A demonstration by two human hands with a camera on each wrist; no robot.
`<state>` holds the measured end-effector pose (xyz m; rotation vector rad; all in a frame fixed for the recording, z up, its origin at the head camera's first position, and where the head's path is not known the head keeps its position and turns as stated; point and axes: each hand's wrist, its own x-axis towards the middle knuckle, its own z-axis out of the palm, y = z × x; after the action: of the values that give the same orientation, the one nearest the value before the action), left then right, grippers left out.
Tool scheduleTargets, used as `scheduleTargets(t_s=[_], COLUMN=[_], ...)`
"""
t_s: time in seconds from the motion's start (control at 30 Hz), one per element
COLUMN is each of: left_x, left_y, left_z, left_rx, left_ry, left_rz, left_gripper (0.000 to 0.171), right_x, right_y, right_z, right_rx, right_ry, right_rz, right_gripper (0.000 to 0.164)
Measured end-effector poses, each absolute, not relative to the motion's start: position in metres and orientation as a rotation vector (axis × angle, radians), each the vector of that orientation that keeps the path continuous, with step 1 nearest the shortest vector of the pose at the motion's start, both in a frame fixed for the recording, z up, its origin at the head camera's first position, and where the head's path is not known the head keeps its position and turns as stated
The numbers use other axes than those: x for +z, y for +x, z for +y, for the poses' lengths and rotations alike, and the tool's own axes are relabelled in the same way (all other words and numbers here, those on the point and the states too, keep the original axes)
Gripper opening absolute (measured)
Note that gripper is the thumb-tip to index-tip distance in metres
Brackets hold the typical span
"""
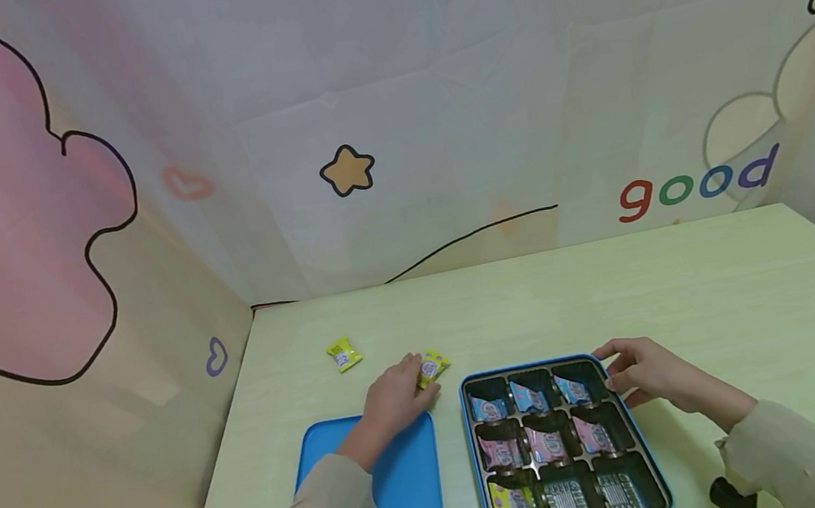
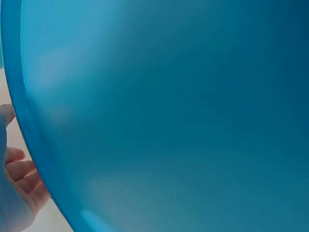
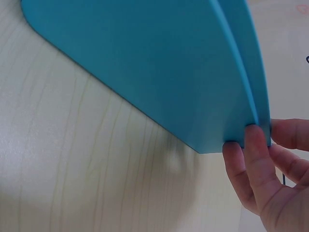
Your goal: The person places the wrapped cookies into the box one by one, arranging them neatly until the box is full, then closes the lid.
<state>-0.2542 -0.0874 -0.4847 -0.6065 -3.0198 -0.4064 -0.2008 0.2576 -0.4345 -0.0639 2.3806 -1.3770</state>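
My left hand [image 1: 394, 402] reaches over the far end of the blue lid [image 1: 412, 488], its thumb and fingers round a yellow wrapped candy [image 1: 433, 367]. In the left wrist view the lid fills most of the picture; part of the left hand [image 2: 24, 188] shows past its edge, the candy hidden. My right hand [image 1: 643, 374] holds the far right corner of a blue box [image 1: 659, 477]. Seen from the right wrist, the fingers [image 3: 258, 164] press the box's outer wall near the rim. Its black divided insert [image 1: 578, 462] holds blue, pink and yellow wrapped candies.
Another yellow candy [image 1: 344, 353] lies on the pale wood-look table [image 1: 533, 298], beyond the lid. Two front compartments at the right of the insert hold no candy. A printed cloth wall [image 1: 437, 116] borders the table's back and left side.
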Motion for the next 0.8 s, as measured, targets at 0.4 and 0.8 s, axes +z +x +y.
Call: scheduleTargets(t_s=[0.4,0.8], left_x=[-0.4873,-0.4900], left_y=[-0.2567,-0.2583], left_z=[-0.0833,-0.0854], left_rx=[-0.383,-0.368], left_ry=[-0.613,-0.626], left_rz=[-2.989,-2.925], left_gripper=[0.043,0.035], right_x=[-0.4329,-0.4323], right_y=[-0.2000,-0.1996], right_z=[0.2571,0.2567], right_rx=[-1.385,-1.387], right_ry=[-0.065,-0.076], right_rz=[2.374,2.373], right_gripper=[0.045,0.045])
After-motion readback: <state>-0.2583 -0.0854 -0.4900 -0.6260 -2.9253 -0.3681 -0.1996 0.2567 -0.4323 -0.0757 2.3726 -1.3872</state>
